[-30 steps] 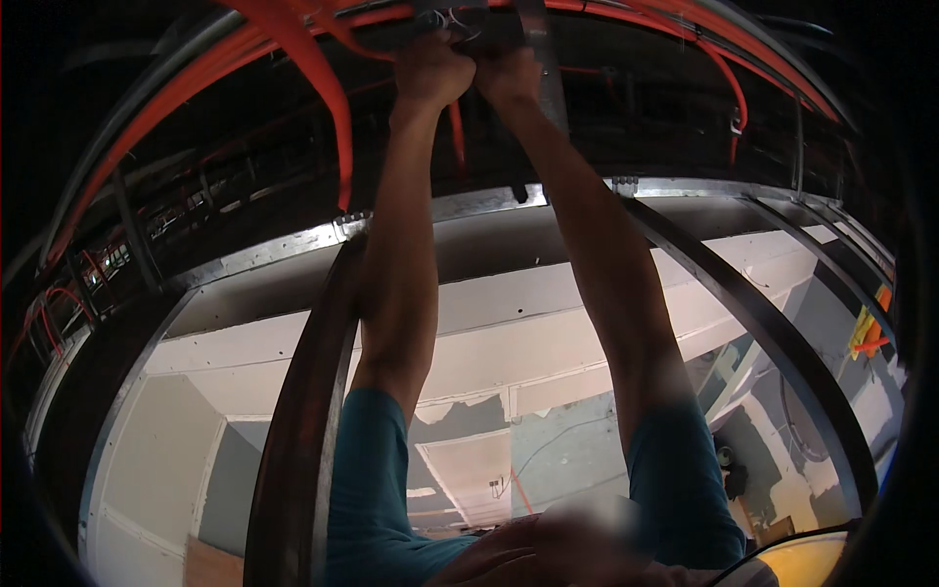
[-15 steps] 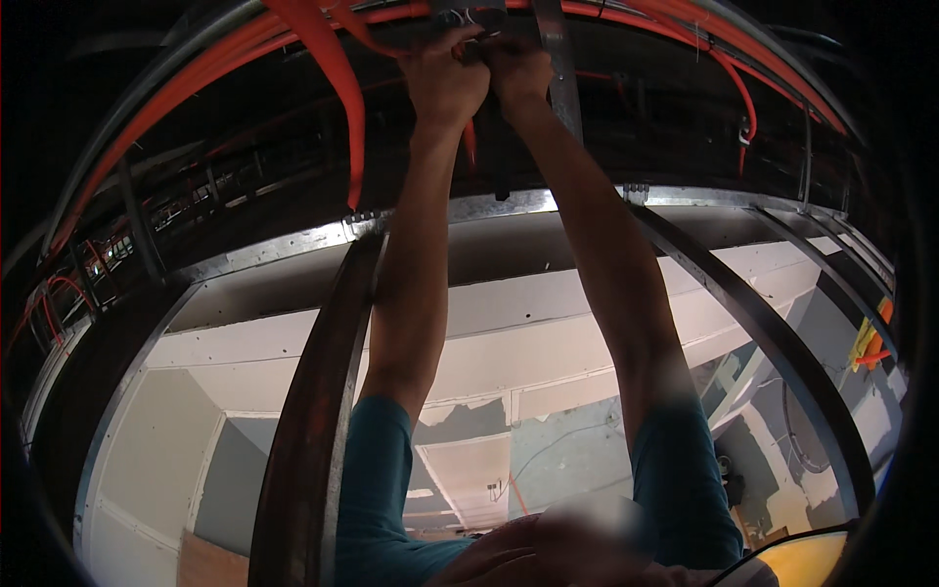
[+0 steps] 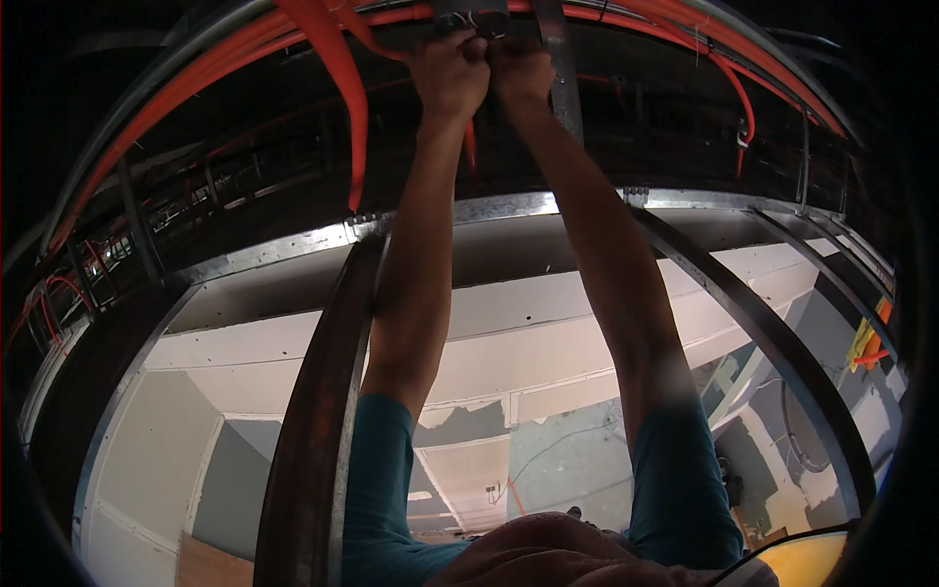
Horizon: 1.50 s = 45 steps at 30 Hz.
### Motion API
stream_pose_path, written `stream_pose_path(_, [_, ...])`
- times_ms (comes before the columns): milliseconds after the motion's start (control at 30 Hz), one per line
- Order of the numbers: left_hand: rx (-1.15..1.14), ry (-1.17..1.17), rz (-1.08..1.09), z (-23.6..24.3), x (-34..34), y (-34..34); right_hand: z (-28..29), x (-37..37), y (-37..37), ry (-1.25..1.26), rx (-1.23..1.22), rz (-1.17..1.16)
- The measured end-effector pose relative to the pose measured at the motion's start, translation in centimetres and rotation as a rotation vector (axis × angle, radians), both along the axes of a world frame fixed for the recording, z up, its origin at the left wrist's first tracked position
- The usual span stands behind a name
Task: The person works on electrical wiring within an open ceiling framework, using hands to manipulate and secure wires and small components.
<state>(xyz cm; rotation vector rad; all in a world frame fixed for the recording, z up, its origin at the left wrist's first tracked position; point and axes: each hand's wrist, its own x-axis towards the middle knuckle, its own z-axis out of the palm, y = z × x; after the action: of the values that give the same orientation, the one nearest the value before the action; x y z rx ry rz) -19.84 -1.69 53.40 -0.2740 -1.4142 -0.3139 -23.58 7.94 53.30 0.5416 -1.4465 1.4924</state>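
At the top of the head view, my left hand (image 3: 451, 80) and my right hand (image 3: 521, 78) are close together just below a dark, rounded fitting (image 3: 469, 20) with thin pale loops on it. Both hands have curled fingers at the fitting's lower edge; what they grip is too small and shadowed to make out. An orange conduit (image 3: 342, 98) hangs left of my hands, and another bends toward the fitting. A vertical metal strip (image 3: 561, 108) stands just right of my right hand.
A horizontal metal rail (image 3: 489, 205) crosses below my hands. Dark metal beams (image 3: 308, 440) (image 3: 763, 333) flank my forearms. Beyond lie white board panels (image 3: 489, 352), patchy grey walls and yellow-orange material (image 3: 871, 338) at the right. Conduits and hangers fill the dark space above the rail.
Since a second ago both hands have shifted slightly right in the view, along with the surroundings, and their fingers have changed position at the fitting. The last half second shows little movement.
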Motion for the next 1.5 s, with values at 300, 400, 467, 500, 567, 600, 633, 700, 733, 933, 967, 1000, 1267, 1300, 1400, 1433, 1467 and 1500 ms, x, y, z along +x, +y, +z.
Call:
stream_pose_path(300, [0.001,0.195,-0.211,-0.5,-0.9,1.0,-0.3,-0.2,1.2,-0.03,0.085,0.049])
stream_pose_path(400, [-0.036,0.273,-0.227,-0.6,-0.9,1.5,-0.8,1.5,2.2,-0.049,0.2,-0.072])
stream_pose_path(467, [-0.013,0.228,-0.274,0.1,-0.4,1.1,-0.9,4.0,2.7,-0.037,0.28,-0.169])
stream_pose_path(500, [-0.008,0.226,-0.282,0.0,-0.5,1.2,-1.3,4.0,3.5,0.019,0.323,-0.248])
stream_pose_path(567, [-0.175,0.349,-0.311,-0.3,-0.3,1.2,-2.2,4.0,4.3,0.075,0.37,-0.324])
stream_pose_path(600, [-0.174,0.348,-0.319,-0.6,0.0,1.8,-2.7,3.8,4.9,0.127,0.276,-0.212])
stream_pose_path(633, [-0.208,0.335,-0.328,-1.3,0.4,2.3,-3.0,3.5,5.5,0.179,0.182,-0.098])
stream_pose_path(700, [-0.245,0.321,-0.333,-2.4,1.2,2.9,-2.7,2.4,7.1,0.2,0.399,-0.07])
stream_pose_path(733, [-0.315,0.342,-0.313,-2.8,1.3,2.9,-2.3,1.6,7.6,0.224,0.617,-0.041])
stream_pose_path(933, [-0.54,0.252,-0.321,-6.5,3.2,4.0,-1.2,-1.9,6.9,-0.186,0.133,1.342])
stream_pose_path(967, [-0.54,0.251,-0.32,-7.3,3.1,4.3,-0.9,-1.3,6.6,-0.187,0.133,1.344])
stream_pose_path(1000, [-0.54,0.208,-0.343,-8.2,3.3,4.8,-0.6,-1.0,6.1,-0.252,0.152,1.275])
stream_pose_path(1267, [-0.324,0.249,-0.504,-9.9,5.0,3.1,-3.4,4.4,7.6,-0.179,0.202,0.895])
stream_pose_path(1300, [-0.327,0.245,-0.503,-9.3,5.1,2.5,-3.8,4.6,8.0,-0.191,0.229,0.884])
stream_pose_path(1400, [-0.105,0.265,-0.407,-7.3,5.0,0.5,-7.2,5.5,9.3,-0.099,0.248,0.869])
stream_pose_path(1433, [-0.014,0.223,-0.512,-6.7,4.8,0.7,-8.9,5.8,10.6,0.008,0.234,0.846])
stream_pose_path(1467, [0.084,0.183,-0.624,-6.2,4.6,1.2,-10.7,5.8,12.6,0.004,0.235,0.826])
stream_pose_path(1500, [0.079,0.185,-0.611,-5.5,5.3,0.7,-12.3,6.2,13.8,0.106,0.281,0.628])
